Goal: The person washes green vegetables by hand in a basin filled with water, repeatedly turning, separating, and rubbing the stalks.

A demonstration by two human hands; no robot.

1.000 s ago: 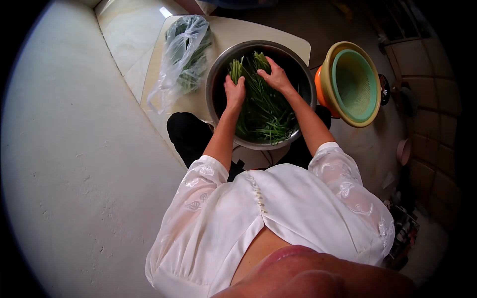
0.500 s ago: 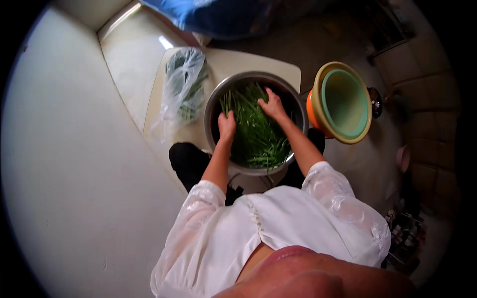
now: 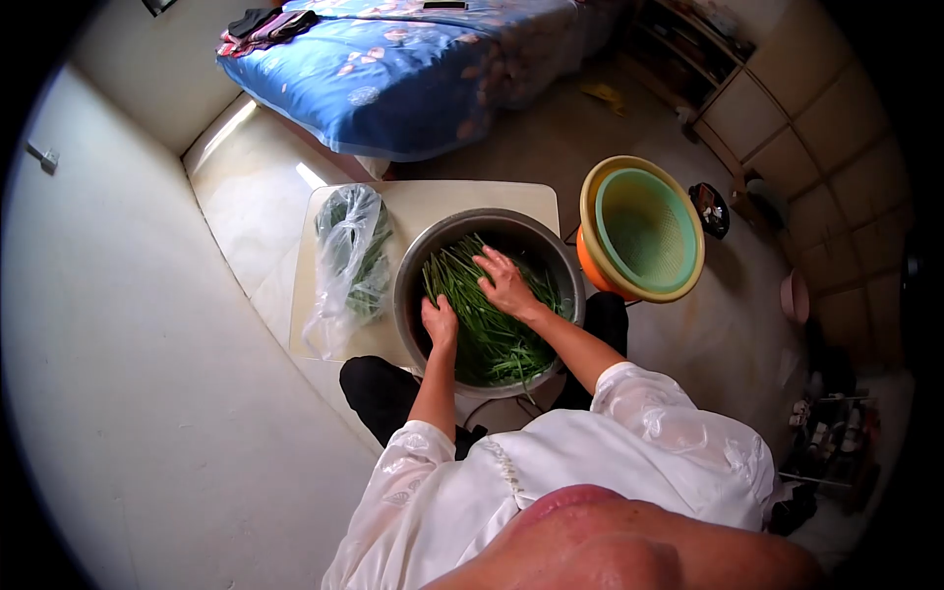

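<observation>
A wide metal basin point(image 3: 401, 295) holds a heap of long, thin green chives point(image 3: 489, 339). At the heap's left side my left hand point(image 3: 440, 321) is closed around the stalks, its fingertips partly hidden among them. My right hand point(image 3: 507, 285) lies over the upper part of the chives, palm down, fingers apart and touching the stalks. Beside the basin on the left is a clear plastic bag point(image 3: 346, 261) with more green stalks inside.
Basin and bag stand on a low pale table point(image 3: 472, 192). To the right are nested bowls, with a green strainer point(image 3: 644, 226) on top. A bed with a blue floral cover point(image 3: 393, 88) stands beyond. A white wall point(image 3: 118, 344) runs along the left.
The view has tilted up, showing more of the bed. My right hand has loosened and moved inward over the chives, fingers spreading. My left hand stays at the left side of the heap.
</observation>
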